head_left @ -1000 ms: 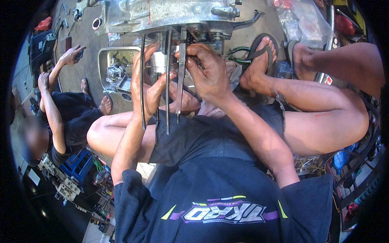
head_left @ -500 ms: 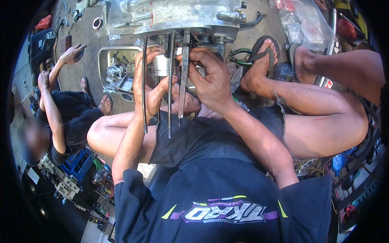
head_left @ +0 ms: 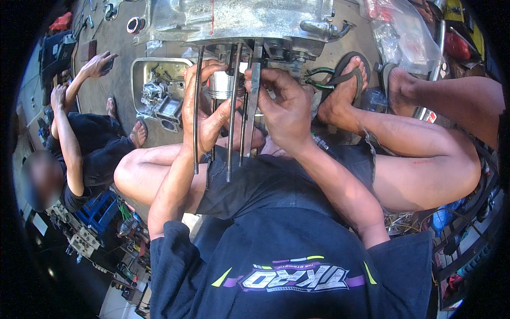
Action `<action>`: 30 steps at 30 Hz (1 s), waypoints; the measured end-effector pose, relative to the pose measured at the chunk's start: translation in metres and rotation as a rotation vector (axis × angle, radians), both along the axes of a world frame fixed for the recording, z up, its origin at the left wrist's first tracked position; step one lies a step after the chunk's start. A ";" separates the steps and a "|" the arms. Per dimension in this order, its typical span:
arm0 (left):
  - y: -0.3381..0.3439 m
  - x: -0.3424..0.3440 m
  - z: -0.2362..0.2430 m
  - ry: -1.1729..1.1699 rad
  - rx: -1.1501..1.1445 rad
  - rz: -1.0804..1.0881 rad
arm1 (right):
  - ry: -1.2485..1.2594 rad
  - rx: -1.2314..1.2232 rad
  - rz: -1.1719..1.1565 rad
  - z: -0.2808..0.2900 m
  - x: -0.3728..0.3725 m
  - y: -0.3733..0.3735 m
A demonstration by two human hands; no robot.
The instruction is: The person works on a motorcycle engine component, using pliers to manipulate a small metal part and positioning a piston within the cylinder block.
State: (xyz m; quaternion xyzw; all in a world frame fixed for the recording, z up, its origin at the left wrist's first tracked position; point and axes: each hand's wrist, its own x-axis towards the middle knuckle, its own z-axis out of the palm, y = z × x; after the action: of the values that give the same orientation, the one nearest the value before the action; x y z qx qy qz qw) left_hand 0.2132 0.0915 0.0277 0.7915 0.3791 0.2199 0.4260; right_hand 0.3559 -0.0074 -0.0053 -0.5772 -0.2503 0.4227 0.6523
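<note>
A silvery engine piston [head_left: 220,85] with ring grooves sits among several long dark studs [head_left: 234,119] that stick out toward me from the metal engine case [head_left: 239,21]. My left hand [head_left: 199,114] is closed round the piston, fingers on its far side and thumb on its near side. Fingertips of my right hand [head_left: 287,106] are pinched together at the piston's right edge, behind a flat metal strip [head_left: 254,101]; what they hold there is hidden. Small and white, something [head_left: 243,67] shows beside the piston, too little to name.
A metal tray [head_left: 139,63] with a carburetor-like part [head_left: 154,93] stands left of the engine. Pliers with green handles [head_left: 319,74] lie by a sandalled foot [head_left: 348,85]. At left another person [head_left: 90,143] sits with hands raised. Clear plastic bags [head_left: 409,42] lie at the far right.
The engine case, studs, piston and both my hands appear slightly further right. My left hand keeps its hold on the piston, and my right fingertips stay at its side.
</note>
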 end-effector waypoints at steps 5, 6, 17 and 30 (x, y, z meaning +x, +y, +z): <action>-0.001 0.001 -0.001 -0.017 -0.002 0.005 | 0.249 -0.095 -0.045 0.006 0.000 0.004; -0.001 0.001 -0.001 -0.019 0.015 0.001 | 0.279 -0.103 -0.010 0.007 0.003 0.004; -0.002 0.004 0.013 0.125 0.102 0.002 | 0.481 -0.218 0.185 0.017 0.034 0.012; -0.002 0.005 0.016 0.125 0.135 0.002 | 0.688 -0.276 0.234 0.019 0.041 0.018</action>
State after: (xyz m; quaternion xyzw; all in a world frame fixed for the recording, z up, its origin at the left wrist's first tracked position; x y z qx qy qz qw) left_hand 0.2182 0.0899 0.0435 0.8301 0.3899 0.1956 0.3472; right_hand 0.3968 0.0105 0.0133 -0.4517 -0.0220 0.6928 0.5617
